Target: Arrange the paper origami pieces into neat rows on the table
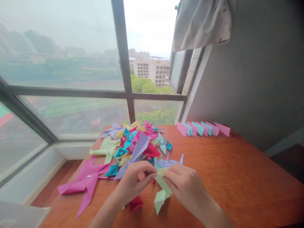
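Observation:
Between both hands is a light green folded paper (163, 184). My left hand (136, 177) pinches its upper left edge between thumb and fingers. On the other side, my right hand (184, 182) grips it with closed fingertips. A pale green folded piece (160, 200) shows just below; whether it is joined to the held paper I cannot tell. Beneath my left wrist sits a red folded paper (136, 204). Just beyond my hands lie a lavender origami piece (167, 162) and a long-pointed lavender paper (140, 148).
A colourful heap of origami (129, 136) covers the table's back left. Pink (89, 177) and green pinwheels (108, 149) lie beside it. Folded pink and blue papers (199, 129) stand in a row at the back right of the wooden table (228, 177), near a window (152, 96).

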A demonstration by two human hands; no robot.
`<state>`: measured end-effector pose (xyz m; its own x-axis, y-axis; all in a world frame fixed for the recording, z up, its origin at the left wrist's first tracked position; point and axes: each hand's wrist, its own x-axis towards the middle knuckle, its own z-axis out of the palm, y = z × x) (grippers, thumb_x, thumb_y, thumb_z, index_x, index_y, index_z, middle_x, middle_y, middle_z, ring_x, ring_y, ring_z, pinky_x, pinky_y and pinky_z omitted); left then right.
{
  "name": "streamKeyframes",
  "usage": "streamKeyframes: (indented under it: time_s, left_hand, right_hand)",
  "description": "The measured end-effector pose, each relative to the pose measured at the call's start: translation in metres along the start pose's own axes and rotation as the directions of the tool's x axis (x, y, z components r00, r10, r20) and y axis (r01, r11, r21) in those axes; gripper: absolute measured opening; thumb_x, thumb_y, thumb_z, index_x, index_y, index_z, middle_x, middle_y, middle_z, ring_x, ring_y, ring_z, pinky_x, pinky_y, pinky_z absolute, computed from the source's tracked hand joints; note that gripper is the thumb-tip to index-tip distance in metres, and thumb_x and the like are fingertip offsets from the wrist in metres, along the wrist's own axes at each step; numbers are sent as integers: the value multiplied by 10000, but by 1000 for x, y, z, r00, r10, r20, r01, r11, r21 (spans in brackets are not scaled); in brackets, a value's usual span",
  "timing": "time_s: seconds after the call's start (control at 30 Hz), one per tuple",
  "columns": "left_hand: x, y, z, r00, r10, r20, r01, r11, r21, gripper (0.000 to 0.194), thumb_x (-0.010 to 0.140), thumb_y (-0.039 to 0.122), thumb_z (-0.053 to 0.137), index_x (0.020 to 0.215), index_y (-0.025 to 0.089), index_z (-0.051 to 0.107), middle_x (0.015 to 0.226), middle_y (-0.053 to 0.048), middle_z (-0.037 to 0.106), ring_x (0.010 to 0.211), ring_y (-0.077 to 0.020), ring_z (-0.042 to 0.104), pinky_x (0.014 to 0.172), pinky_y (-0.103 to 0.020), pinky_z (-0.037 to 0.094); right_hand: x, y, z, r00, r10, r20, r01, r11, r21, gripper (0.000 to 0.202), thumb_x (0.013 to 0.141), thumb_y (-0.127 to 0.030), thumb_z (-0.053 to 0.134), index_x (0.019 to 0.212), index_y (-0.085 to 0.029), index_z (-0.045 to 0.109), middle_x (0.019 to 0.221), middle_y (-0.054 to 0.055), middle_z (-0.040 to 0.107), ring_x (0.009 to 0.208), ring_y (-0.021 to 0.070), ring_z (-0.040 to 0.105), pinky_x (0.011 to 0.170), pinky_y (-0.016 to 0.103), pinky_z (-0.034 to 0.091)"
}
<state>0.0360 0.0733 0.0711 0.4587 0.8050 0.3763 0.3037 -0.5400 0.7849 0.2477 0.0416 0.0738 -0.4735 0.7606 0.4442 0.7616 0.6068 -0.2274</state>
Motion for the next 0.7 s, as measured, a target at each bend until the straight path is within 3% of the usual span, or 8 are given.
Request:
streamKeyframes:
  time_s: [0.3, 0.47, 0.7]
  left_hand:
    - [-5, -12, -7, 992, -75, -105, 62, 991, -118, 178, 896, 327, 612, 853, 177, 697, 795, -62, 707, 712, -170, 650, 654, -249, 517]
    - [-6, -18, -5, 986, -97, -134, 69, 977, -202, 142, 880, 300, 636, 870, 173, 700, 812, -64, 704, 721, -170, 643, 650, -246, 515]
    - [-4, -17, -3, 983, -138, -120, 103, 960, -260, 128, 860, 278, 647, 845, 163, 699, 747, -36, 667, 670, -142, 594, 612, -213, 480]
  right_hand:
    - [-20, 32, -10, 996, 86, -25, -85, 996, 36, 266, 984, -294, 483, 794, -233, 660, 749, 24, 645, 713, 155, 601, 663, 252, 421]
    - [-26, 43, -13, 993, 100, -64, -95, 992, 81, 271, 980, -324, 488, 814, -247, 688, 765, 35, 660, 719, 162, 615, 675, 250, 462]
    - [-31, 53, -14, 993, 100, 63, -113, 964, 241, 211, 969, -270, 504, 875, -226, 687, 855, 40, 679, 793, 152, 623, 748, 248, 467]
